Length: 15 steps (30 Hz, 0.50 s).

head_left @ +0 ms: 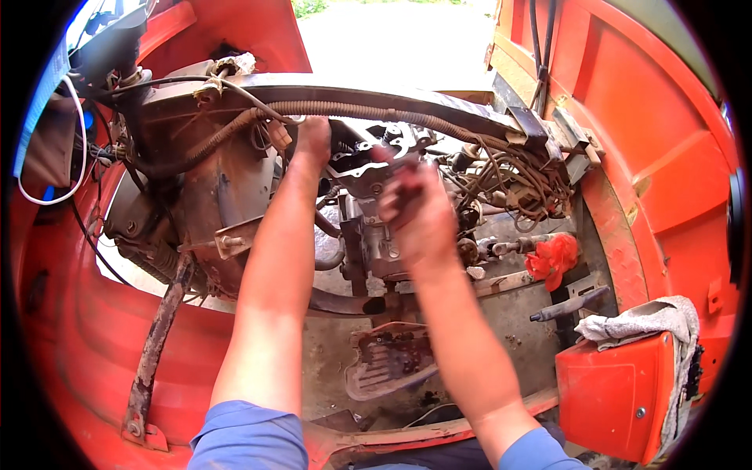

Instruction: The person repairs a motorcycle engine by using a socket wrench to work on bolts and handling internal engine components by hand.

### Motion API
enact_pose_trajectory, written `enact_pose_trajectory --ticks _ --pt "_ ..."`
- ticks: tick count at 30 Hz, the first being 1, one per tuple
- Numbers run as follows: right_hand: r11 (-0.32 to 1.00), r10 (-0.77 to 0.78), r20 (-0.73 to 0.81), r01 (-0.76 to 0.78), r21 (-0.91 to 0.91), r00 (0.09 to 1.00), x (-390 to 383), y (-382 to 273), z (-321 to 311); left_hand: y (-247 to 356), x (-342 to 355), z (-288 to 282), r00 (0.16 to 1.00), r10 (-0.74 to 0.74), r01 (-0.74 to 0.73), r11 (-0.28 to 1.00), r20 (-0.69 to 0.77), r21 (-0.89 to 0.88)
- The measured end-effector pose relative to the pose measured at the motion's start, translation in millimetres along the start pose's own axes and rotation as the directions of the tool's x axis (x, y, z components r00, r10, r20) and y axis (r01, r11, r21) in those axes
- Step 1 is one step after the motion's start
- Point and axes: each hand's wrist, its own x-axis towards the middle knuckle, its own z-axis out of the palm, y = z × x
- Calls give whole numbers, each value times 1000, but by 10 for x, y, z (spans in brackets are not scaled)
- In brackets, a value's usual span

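Note:
My left hand (315, 137) reaches up to the dark frame beam (360, 88), beside the ribbed conduit (345, 108). Its fingers are hidden behind the beam and conduit. To its right, my right hand (419, 207) is over the opened engine (376, 227), blurred by motion. The fingers look curled and dark with grime, and whatever they hold, if anything, cannot be made out. Between the hands the engine's top is uncovered, with a pale gasket edge (364, 170) showing around dark inner parts.
A dirty ribbed metal cover (392, 360) lies below the engine. Bundled wires (517, 188) hang at right, above a red cloth or glove (552, 260). A grey rag (658, 321) drapes over a red box (615, 395). Red body panels (674, 164) rise on both sides; a rusty strut (160, 345) stands left.

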Motion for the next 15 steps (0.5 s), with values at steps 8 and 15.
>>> enact_pose_trajectory --ticks 8,15 --pt "982 -7 -24 3 -190 1000 -330 95 190 299 -17 4 994 -68 50 978 85 203" --pt "986 -148 -114 137 -99 982 39 -250 -49 382 -19 -178 987 138 -162 858 86 488"
